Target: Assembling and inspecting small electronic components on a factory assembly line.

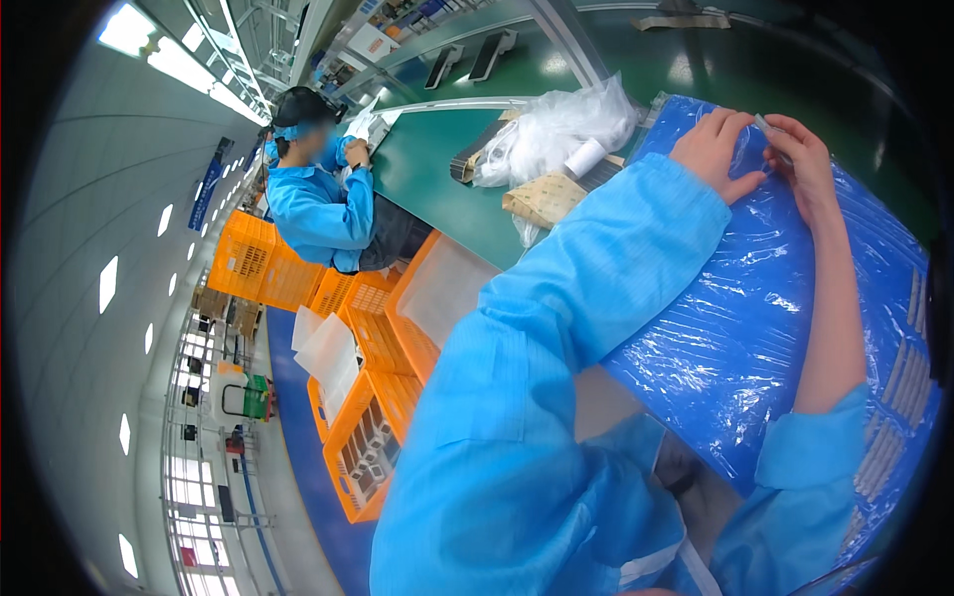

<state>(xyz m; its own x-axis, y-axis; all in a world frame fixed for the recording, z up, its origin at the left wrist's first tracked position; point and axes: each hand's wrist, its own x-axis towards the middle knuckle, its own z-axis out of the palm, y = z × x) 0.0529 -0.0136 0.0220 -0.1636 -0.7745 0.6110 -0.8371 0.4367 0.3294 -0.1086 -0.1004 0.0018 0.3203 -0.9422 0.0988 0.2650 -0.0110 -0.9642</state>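
My left hand (714,154) rests on a blue board wrapped in clear, wrinkled film (715,328), near its far edge. Its thumb is stretched away from the fingers, and nothing shows in its grasp. Just beside it, my right hand (803,164) has its fingers bent around a small grey piece (762,122), whose end sticks out by the left fingertips. What kind of piece it is I cannot make out. Along the right side of the blue surface, several slim grey sticks (905,382) lie in rows.
A bundle of clear plastic bags (561,129) and a brown paper sheet (544,199) lie on the green table (422,159). Orange crates (363,482) stand to the left, one with small parts inside. Farther off, a co-worker in blue (318,214) is at the table.
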